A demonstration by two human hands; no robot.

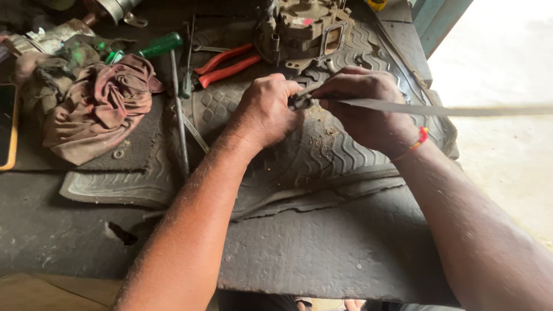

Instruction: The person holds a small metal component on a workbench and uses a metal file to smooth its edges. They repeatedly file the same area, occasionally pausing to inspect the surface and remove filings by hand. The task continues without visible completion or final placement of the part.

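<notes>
My left hand (262, 112) is closed around a small dark metal part (302, 102) held just above a ribbed black rubber mat (322, 155). My right hand (366, 103) grips a long thin flat metal blade (438, 108) that runs off to the right edge, blurred. The blade's near end meets the small part between my two hands. Most of the part is hidden by my fingers. A red thread band (420, 138) circles my right wrist. Bits of dirt lie on the mat under my hands.
A greasy metal engine part (305, 29) stands behind my hands. Red-handled pliers (224, 64), a green-handled screwdriver (161, 45) and long thin tools (180, 115) lie to the left. A dirty crumpled rag (98, 103) sits far left beside a phone edge (7, 126).
</notes>
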